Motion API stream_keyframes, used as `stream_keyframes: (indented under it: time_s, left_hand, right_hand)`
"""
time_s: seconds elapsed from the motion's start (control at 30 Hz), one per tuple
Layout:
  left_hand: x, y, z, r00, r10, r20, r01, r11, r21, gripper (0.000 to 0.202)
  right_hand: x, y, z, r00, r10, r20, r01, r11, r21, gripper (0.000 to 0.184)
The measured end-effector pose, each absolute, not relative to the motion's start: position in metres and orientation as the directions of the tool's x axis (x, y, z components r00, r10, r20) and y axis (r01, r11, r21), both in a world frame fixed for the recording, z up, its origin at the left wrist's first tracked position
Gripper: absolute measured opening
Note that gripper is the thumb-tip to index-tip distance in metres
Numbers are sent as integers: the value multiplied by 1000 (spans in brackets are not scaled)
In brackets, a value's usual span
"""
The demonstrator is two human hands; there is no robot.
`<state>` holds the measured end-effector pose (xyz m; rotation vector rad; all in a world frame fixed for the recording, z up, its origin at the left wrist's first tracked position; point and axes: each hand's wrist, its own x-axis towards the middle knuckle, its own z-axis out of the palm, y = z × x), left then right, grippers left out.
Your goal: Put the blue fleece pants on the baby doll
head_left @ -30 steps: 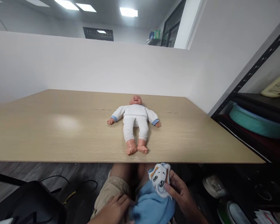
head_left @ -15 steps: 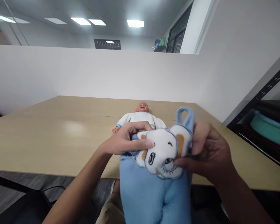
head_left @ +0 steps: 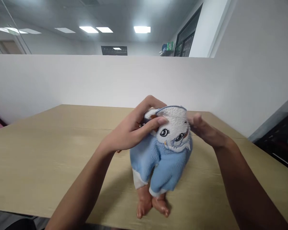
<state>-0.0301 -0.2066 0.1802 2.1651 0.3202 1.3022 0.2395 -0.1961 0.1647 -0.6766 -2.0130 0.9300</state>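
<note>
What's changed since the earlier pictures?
The fuzzy blue garment with a white animal face went from the lap, up and forward, over the plastic baby doll; the left hand took hold, the right hand's grip is unclear. The doll stayed on the tan table.

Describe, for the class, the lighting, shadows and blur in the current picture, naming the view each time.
Head view: ceiling lights glare nearly white; head view: a soft shadow falls on the table, left of the doll's feet in the picture; head view: the right hand looks smeared, while the left hand on the blue garment looks clearer.
</note>
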Motion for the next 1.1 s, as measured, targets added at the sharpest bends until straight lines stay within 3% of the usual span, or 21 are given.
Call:
stream_keyframes:
  time_s: [0.07, 0.17, 0.27, 0.37, 0.43, 0.57, 0.7, 0.87, 1.0, 1.1]
  left_hand:
    - [-24, -199, 181, 435, 500, 749, -45, -818, 573, 21]
    - [-23, -186, 178, 432, 577, 694, 12, -773, 635, 21]
    - [-31, -170, 172, 581, 627, 519, 32, -655, 755, 26]
    - [-40, -154, 165, 765, 551, 334, -1, -518, 855, 35]
    - [-45, -147, 161, 801, 520, 297, -33, -458, 888, 37]
    - [-49, -145, 158, 760, 547, 351, -98, -436, 894, 35]
    - [-44, -149, 161, 740, 547, 392, -109, -478, 872, 33]
    - [-37, -151, 165, 681, 572, 457, -106, -540, 835, 33]
    - [-48, -147, 169, 831, 477, 286, -23, -485, 874, 33]
    - [-60, -142, 171, 897, 384, 221, -6, -489, 872, 36]
  right_hand:
    - [239, -189, 159, -673, 646, 359, 35, 513, -858, 68]
    - [235, -190, 155, -650, 661, 375, 33, 517, -855, 55]
    - [226, -192, 157, -543, 684, 487, 12, 587, -810, 50]
    - [223, -185, 159, -417, 700, 579, -4, 636, -772, 57]
    - [228, -178, 158, -469, 726, 503, 68, 597, -799, 66]
    - [245, -167, 152, -717, 683, 139, 272, 457, -847, 76]
    - [242, -169, 153, -719, 688, 100, 310, 446, -839, 80]
    - [216, -173, 159, -834, 543, -98, 351, 385, -854, 67]
    - [216, -173, 154, -780, 618, 99, 255, 459, -851, 64]
    - [227, -172, 148, -709, 656, 258, 144, 492, -858, 51]
